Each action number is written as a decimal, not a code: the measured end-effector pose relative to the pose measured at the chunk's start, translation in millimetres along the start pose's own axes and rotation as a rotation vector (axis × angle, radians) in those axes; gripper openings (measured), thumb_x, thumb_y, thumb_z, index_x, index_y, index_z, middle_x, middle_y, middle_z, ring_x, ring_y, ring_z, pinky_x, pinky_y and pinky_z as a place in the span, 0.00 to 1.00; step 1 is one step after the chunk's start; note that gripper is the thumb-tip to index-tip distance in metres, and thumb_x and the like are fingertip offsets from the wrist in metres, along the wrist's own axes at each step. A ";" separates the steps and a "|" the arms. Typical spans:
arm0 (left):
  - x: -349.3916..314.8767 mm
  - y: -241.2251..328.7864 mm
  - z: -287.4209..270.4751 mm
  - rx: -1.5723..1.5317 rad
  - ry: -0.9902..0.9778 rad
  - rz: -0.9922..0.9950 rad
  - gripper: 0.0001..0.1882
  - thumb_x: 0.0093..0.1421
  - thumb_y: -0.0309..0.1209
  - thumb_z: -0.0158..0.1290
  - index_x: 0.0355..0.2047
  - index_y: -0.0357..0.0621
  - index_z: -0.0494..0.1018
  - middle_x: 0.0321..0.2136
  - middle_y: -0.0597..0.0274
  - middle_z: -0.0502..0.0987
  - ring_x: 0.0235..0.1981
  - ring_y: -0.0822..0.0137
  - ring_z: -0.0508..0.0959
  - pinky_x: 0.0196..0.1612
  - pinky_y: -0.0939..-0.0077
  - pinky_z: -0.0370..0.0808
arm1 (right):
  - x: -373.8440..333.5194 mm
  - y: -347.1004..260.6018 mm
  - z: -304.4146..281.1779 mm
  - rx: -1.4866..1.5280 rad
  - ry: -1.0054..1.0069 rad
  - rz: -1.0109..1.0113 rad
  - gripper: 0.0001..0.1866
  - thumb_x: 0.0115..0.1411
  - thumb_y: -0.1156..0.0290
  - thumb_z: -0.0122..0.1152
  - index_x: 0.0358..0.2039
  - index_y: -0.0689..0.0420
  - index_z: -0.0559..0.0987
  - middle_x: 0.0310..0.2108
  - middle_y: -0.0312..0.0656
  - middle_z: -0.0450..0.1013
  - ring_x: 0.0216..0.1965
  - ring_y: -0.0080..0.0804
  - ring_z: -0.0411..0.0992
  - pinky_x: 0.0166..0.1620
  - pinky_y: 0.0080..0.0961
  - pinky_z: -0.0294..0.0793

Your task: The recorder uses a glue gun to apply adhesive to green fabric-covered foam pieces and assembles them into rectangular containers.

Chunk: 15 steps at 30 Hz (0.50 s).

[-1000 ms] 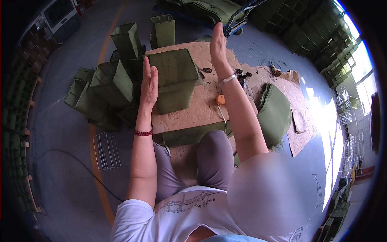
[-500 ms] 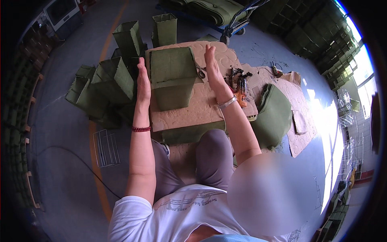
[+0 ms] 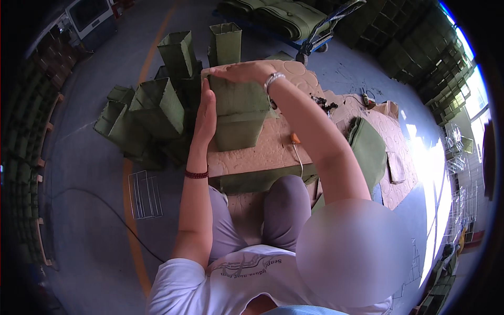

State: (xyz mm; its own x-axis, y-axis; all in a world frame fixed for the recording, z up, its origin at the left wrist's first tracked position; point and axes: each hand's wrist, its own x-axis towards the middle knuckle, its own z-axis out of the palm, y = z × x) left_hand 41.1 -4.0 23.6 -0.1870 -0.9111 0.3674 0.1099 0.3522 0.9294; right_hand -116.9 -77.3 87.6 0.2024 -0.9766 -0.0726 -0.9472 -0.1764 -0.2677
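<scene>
A green, felt-like box (image 3: 239,128) lies on the cardboard-covered low work surface (image 3: 273,152) in front of my knees. Along its left side my left hand (image 3: 206,118) is held upright and flat, fingers straight and nothing in it; whether it touches the box I cannot tell. My right hand (image 3: 244,71) reaches across the box's far end, its stretched fingers pointing left toward my left fingertips. It holds nothing either. My right forearm partly hides an orange-handled tool (image 3: 295,138) with a pale cord and some black, tangled pieces (image 3: 328,105).
Several open green boxes (image 3: 157,105) stand on the floor to the left, with another (image 3: 226,44) beyond the work surface. Folded green sheets (image 3: 367,152) rest at right. A blue trolley (image 3: 310,44) carries green material. A wire frame (image 3: 146,194) and a cable (image 3: 110,207) are at left.
My right hand has swung left from the right side of the box to across its far end, the forearm now over the tools. My left hand stays by the left side.
</scene>
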 end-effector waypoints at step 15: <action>-17.0 0.8 0.7 0.002 0.054 0.032 0.44 0.62 0.63 0.20 0.65 0.39 0.42 0.67 0.58 0.43 0.67 0.63 0.41 0.67 0.70 0.38 | -92.8 -31.9 13.8 0.003 0.809 -0.320 0.44 0.60 0.35 0.30 0.62 0.64 0.53 0.65 0.51 0.48 0.66 0.44 0.45 0.65 0.45 0.43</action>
State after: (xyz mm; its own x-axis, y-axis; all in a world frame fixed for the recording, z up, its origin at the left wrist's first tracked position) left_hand 43.8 11.9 18.0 -0.1304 -0.9096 0.3946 0.1129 0.3818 0.9173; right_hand -102.0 20.7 89.6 0.2189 -0.6678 0.7114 -0.8741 -0.4582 -0.1611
